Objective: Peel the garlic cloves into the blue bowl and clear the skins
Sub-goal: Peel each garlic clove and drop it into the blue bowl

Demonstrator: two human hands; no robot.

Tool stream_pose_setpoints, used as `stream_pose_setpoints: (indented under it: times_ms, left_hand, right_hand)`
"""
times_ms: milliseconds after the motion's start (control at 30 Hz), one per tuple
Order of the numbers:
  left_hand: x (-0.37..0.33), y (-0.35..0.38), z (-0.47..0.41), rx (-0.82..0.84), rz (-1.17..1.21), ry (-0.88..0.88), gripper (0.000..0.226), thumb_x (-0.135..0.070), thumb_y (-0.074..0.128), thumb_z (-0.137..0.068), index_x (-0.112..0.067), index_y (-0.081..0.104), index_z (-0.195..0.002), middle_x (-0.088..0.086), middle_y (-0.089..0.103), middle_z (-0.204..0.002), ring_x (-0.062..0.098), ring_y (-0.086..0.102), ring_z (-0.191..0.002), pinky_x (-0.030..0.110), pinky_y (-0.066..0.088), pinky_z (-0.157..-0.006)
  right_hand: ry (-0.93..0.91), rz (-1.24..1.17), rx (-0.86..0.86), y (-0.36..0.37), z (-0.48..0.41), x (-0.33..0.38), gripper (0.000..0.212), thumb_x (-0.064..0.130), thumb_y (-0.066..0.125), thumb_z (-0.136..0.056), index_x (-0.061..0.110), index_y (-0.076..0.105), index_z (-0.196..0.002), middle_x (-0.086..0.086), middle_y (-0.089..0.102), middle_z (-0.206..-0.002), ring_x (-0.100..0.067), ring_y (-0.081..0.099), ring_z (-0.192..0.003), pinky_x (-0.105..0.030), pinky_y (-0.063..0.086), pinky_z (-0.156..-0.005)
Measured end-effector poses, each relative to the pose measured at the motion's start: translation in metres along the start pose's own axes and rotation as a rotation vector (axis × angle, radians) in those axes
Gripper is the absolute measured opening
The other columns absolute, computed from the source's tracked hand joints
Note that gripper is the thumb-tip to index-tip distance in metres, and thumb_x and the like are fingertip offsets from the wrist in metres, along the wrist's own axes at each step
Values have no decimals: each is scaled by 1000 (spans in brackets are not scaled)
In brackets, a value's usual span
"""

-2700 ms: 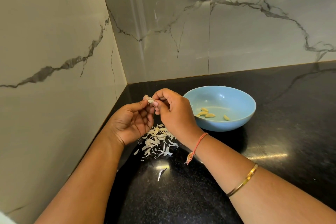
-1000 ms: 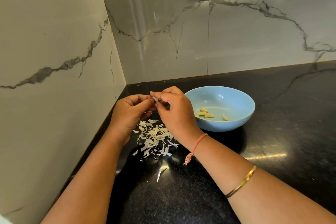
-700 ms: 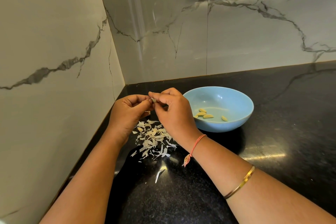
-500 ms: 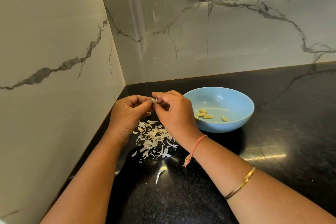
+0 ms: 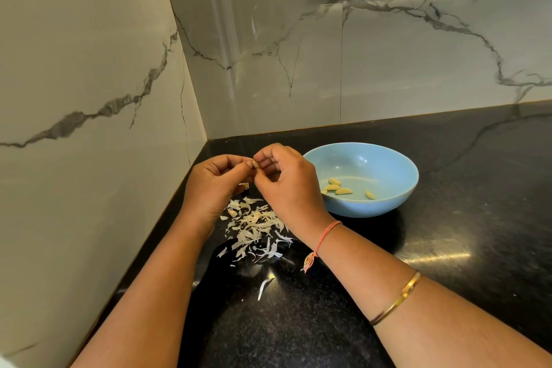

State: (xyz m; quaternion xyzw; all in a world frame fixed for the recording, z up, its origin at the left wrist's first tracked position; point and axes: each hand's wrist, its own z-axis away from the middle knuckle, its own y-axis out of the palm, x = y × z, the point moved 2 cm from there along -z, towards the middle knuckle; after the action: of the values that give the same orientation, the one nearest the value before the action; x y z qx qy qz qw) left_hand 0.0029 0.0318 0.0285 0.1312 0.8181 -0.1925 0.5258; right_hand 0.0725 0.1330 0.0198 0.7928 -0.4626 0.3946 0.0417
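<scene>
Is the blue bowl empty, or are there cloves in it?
Not empty: several peeled cloves lie inside the blue bowl.

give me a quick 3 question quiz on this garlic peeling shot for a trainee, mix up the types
1. True or false: the blue bowl is empty.
2. Where does the pile of garlic skins lie? A) in the bowl B) on the black counter, left of the bowl C) on the floor
3. Fill in: the left hand and the right hand together pinch one ____.

Key
1. False: it holds peeled cloves.
2. B
3. garlic clove
</scene>
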Motion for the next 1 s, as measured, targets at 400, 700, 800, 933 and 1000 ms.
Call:
stream_pose_setpoints:
  times_ms: [400,700,800,933,1000]
  left_hand:
    - [1,1,0,-31,-20,13,14,-10,64,-86,-21,68,-78,-12,70,-66,-1,65,-64,26,53,-71]
    - [0,0,0,-15,33,-16,10,-12,63,-87,-19,68,-83,-8,72,-71,2,67,-69,19,50,-64]
    - [0,1,0,-19,17,-12,10,-12,64,-86,-20,68,-80,-10,71,-69,1,66,-67,20,49,-65]
    - [0,1,-1,-26,-3,-4,12,-11,64,-86,-20,67,-79,-12,69,-65,-2,64,-64,16,49,-62]
    - [1,1,-1,-35,-21,1,12,-11,64,-86,-20,66,-78,-11,68,-65,-3,64,-63,13,49,-60]
  right_hand:
    - [-46,18,-18,1,0,-1,11,5,65,-81,9,67,-91,-4,64,-87,-12,61,-76,-25,56,-67]
    - [-32,27,-17,1,0,-2,10,6,65,-82,10,66,-91,-4,63,-88,-11,60,-77,-24,56,-68]
    - [-41,36,-12,1,0,-2,9,6,65,-82,10,66,-90,-4,63,-88,-11,60,-77,-21,54,-66]
    - [-43,46,-8,1,0,-2,8,6,65,-83,10,66,-90,-4,63,-87,-11,59,-77,-22,54,-66]
    - [-44,45,-6,1,0,-2,9,6,65,-82,10,66,-90,-4,63,-87,-11,60,-77,-23,55,-67]
